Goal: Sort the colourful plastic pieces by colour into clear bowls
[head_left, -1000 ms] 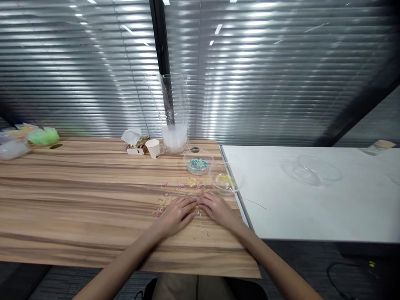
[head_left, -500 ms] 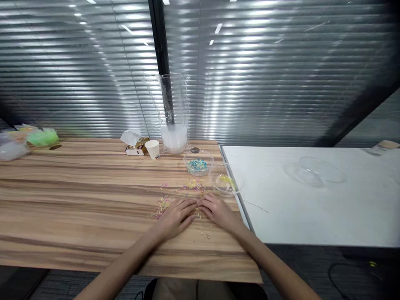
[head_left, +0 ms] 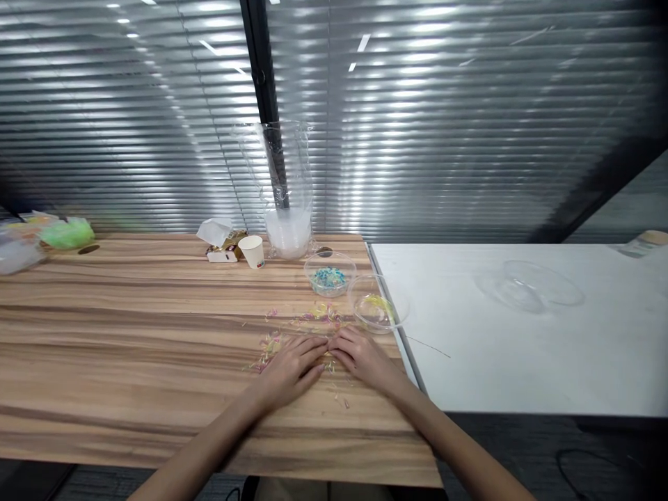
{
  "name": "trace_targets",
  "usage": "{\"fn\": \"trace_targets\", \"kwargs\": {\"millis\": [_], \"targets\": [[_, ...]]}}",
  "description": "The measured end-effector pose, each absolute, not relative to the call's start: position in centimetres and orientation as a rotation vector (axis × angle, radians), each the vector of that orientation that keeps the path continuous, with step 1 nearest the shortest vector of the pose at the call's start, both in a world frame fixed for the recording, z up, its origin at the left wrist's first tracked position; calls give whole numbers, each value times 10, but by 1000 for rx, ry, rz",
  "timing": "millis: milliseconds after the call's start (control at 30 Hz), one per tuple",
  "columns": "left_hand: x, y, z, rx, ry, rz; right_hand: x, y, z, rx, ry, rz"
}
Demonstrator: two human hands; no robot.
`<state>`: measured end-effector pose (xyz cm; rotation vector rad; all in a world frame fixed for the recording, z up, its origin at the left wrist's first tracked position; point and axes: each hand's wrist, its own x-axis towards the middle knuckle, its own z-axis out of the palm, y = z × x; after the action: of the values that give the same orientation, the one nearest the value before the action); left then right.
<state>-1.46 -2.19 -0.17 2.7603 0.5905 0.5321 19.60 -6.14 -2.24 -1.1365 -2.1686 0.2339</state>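
Note:
My left hand [head_left: 293, 363] rests on the wooden table, its fingers stretched to the right and the thumb apart. Opposite it, my right hand [head_left: 362, 356] points left with bent fingers and its thumb apart. The fingertips of both hands meet, or nearly so, low over the tabletop; anything tiny beneath them is hidden. Scattered around are small thin pink and yellow pieces [head_left: 268, 344], too small to identify surely. Just beyond my right hand stands a clear round bowl [head_left: 360, 309] with yellow pieces inside. Behind it, another clear bowl [head_left: 316, 287] holds blue and pale pieces.
A paper cup [head_left: 253, 252], a tissue box [head_left: 223, 255] and a plastic sleeve of stacked clear containers [head_left: 289, 233] stand at the back. Bags [head_left: 67, 234] lie far left. A white table [head_left: 511, 362] adjoins on the right, bearing clear round lids [head_left: 553, 285].
The view has shifted slightly, so the table's near edge sits lower. Both hands keep nearly the same place and pose, with fingertips still together.

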Motion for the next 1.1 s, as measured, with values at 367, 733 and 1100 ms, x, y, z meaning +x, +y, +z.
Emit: {"fn": "trace_targets", "kwargs": {"millis": [367, 733, 1100], "targets": [[-14, -22, -2, 2788, 587, 508, 196, -61, -21, -1132, -2160, 209], [-16, -23, -8, 2883, 519, 668, 197, -62, -26, -1153, -2145, 190], [-18, -25, -11, 2904, 477, 799, 198, -63, -29, -1216, -2149, 79]]}}
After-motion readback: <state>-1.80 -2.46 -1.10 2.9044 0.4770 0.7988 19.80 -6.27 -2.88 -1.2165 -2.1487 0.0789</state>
